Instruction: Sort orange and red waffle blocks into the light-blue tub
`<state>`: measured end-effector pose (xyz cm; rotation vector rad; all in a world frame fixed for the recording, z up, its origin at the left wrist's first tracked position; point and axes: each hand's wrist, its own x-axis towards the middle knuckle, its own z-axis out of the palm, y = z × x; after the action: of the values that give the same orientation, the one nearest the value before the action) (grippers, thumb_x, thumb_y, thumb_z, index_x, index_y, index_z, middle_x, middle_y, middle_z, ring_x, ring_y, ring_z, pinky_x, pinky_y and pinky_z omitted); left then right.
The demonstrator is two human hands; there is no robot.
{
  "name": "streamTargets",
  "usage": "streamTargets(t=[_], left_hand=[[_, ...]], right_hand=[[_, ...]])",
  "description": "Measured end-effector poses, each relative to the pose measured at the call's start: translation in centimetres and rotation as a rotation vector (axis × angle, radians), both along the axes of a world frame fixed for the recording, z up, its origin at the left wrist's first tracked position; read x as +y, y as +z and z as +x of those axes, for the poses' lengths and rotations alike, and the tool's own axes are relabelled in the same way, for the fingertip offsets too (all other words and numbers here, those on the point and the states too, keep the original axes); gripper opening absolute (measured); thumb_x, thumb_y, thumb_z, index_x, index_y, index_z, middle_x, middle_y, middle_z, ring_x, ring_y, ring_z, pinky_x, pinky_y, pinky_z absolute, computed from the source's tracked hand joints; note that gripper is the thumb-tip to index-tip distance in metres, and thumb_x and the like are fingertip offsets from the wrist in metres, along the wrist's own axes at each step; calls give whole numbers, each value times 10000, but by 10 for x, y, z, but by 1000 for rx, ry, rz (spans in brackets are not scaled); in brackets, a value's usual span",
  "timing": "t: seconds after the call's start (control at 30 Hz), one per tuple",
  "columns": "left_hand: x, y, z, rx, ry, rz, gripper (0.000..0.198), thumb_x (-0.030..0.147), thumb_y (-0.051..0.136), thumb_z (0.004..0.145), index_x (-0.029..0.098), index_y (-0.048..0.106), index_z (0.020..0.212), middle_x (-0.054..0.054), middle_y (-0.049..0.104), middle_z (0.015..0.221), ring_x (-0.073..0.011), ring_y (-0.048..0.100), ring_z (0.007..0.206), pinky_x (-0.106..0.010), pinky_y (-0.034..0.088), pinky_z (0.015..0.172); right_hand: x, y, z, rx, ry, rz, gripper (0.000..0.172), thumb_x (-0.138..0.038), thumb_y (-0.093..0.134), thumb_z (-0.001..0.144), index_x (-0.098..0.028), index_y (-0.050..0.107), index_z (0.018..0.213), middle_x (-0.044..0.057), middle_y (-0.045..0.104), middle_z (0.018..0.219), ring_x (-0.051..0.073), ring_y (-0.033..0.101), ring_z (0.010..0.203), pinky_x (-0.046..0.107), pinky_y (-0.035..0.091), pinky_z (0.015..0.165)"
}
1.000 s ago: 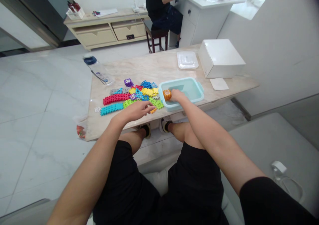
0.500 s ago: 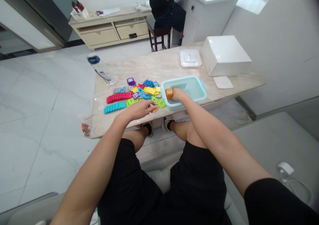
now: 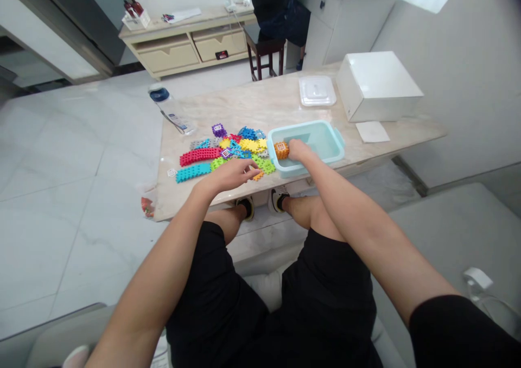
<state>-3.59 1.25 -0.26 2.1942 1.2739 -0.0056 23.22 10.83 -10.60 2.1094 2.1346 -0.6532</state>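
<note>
My right hand (image 3: 299,149) reaches into a light blue plastic bin (image 3: 338,140), its fingers closed on a stack of orange interlocking blocks (image 3: 281,150) at the bin's left end. The fingertips are partly hidden. My left hand (image 3: 239,173) hovers open and empty above the table's near edge, by a small orange piece (image 3: 258,176) and lime green blocks (image 3: 266,165). To its left lie a teal row of blocks (image 3: 194,172) and a red row (image 3: 200,156). Yellow blocks (image 3: 251,145), blue blocks (image 3: 248,133) and a purple block (image 3: 218,129) sit farther back.
On the marble-look table (image 3: 228,105) are a water bottle (image 3: 173,113), a clear plastic lid (image 3: 317,91), a white box (image 3: 378,86) and a white paper (image 3: 372,132). Beyond, a person (image 3: 277,10) sits on a dark stool (image 3: 264,45) near a low cabinet (image 3: 166,56).
The view has shifted slightly, moving the whole scene a little to the right. My right hand stays at the orange stack inside the bin; my left hand stays open over the table edge.
</note>
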Motion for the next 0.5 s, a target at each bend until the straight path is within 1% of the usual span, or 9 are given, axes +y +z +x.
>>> streamTargets(t=[0.07, 0.2, 0.27, 0.33, 0.37, 0.43, 0.5], left_hand=[[5, 0, 1, -2, 27, 67, 389, 523, 533, 1061, 233, 769, 1167, -70, 838, 1037, -259, 760, 927, -339, 539, 802], [12, -1, 6, -14, 142, 234, 353, 467, 547, 1060, 213, 786, 1109, -92, 832, 1031, -258, 748, 914, -346, 535, 804], [12, -1, 9, -39, 212, 316, 330, 439, 553, 1059, 216, 793, 1085, -93, 834, 1034, -257, 746, 912, -348, 533, 814], [11, 0, 9, -75, 285, 384, 301, 402, 558, 1051, 220, 797, 1068, -89, 837, 1036, -257, 747, 915, -349, 534, 831], [10, -1, 8, -92, 322, 406, 296, 388, 556, 1049, 220, 798, 1072, -89, 839, 1039, -258, 749, 923, -350, 535, 843], [8, -2, 1, -114, 401, 431, 308, 374, 539, 1052, 215, 798, 1100, -94, 842, 1052, -263, 751, 951, -355, 537, 873], [7, -5, -11, -115, 476, 432, 338, 374, 511, 1062, 205, 795, 1134, -105, 843, 1067, -271, 750, 988, -363, 537, 905]], right_hand=[[-3, 11, 2, -7, -21, 26, 347, -278, 679, 1010, -127, 777, 1307, 246, 788, 1308, 343, 761, 1235, 364, 595, 984], [-17, 40, 10, -12, -68, 119, 338, -201, 643, 993, -152, 787, 1295, 224, 789, 1305, 346, 755, 1230, 402, 588, 1007], [-30, 57, 10, 35, -124, 235, 306, -218, 613, 1007, -167, 799, 1245, 204, 796, 1281, 347, 752, 1213, 416, 580, 1010], [-45, 73, 4, 141, -182, 414, 305, -258, 550, 1054, -177, 788, 1226, 178, 812, 1216, 331, 753, 1176, 408, 565, 1004], [-53, 81, -2, 210, -188, 504, 323, -276, 511, 1081, -178, 771, 1244, 163, 817, 1179, 315, 754, 1149, 393, 555, 1000], [-68, 92, -20, 337, -134, 620, 353, -298, 446, 1118, -172, 729, 1287, 133, 820, 1109, 273, 756, 1079, 349, 534, 981], [-79, 99, -44, 415, -19, 633, 342, -304, 441, 1124, -171, 710, 1287, 106, 817, 1064, 239, 753, 1012, 309, 517, 948]])
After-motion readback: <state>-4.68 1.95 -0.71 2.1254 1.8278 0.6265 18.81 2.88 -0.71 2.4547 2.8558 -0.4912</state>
